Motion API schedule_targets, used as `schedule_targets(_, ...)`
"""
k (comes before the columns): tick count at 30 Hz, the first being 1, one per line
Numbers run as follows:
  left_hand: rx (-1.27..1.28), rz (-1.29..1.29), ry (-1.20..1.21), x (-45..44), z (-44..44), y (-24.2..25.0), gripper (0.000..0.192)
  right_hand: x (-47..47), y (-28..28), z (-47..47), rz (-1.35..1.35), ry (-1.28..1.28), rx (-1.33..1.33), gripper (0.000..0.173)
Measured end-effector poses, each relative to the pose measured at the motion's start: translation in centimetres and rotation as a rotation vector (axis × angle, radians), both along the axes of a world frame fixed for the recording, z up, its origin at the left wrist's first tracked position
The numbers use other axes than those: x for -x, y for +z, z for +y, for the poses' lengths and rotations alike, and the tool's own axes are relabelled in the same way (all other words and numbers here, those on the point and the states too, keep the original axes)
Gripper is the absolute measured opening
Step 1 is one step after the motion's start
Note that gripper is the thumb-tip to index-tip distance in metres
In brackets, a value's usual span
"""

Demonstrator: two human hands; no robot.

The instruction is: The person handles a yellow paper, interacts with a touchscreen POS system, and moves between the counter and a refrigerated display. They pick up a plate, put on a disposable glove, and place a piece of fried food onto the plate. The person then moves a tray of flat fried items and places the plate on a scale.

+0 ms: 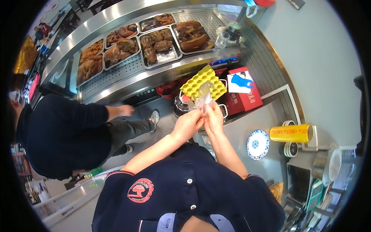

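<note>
My left hand (187, 123) and my right hand (214, 117) meet in front of my chest. Between them they pinch a thin, clear plastic piece (205, 94), which looks like a disposable glove or small bag. Its loose end stands up away from my fingers. Behind it, a yellow egg tray (200, 76) lies tilted on top of other items. Close to my left hand is a dark bottle (180, 108) with a red cap, partly hidden.
Metal trays of cooked meat (161, 46) line the steel display counter (121, 84). Red boxes (252, 97) stand below it. On the right worktop are a blue-and-white plate (258, 145) and a yellow film roll (291, 133). A person (66, 133) in dark clothes stands at left.
</note>
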State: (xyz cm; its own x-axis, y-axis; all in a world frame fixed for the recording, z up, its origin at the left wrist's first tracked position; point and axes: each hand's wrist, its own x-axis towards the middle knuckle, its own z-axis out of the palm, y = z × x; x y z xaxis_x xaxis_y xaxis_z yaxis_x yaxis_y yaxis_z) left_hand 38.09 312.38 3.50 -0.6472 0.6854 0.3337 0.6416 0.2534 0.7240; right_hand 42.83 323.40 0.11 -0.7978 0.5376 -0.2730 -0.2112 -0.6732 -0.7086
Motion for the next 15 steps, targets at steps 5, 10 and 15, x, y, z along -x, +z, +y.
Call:
schedule_targets(5, -0.040, 0.013, 0.122, 0.2, 0.5, 0.2, 0.009, 1.2, 1.4, 0.5, 0.051, -0.014, 0.283, 0.039)
schedule_targets(10, -0.118, 0.133, 0.252, 0.6, 0.1, 0.9, 0.010, 3.2, 2.7, -0.4, 0.277, 0.218, 0.183, 0.046)
schedule_targets(15, -0.187, 0.152, 0.366, 1.2, -1.2, 1.6, 0.012, 6.7, 2.8, -0.6, 0.197, 0.131, 0.035, 0.030)
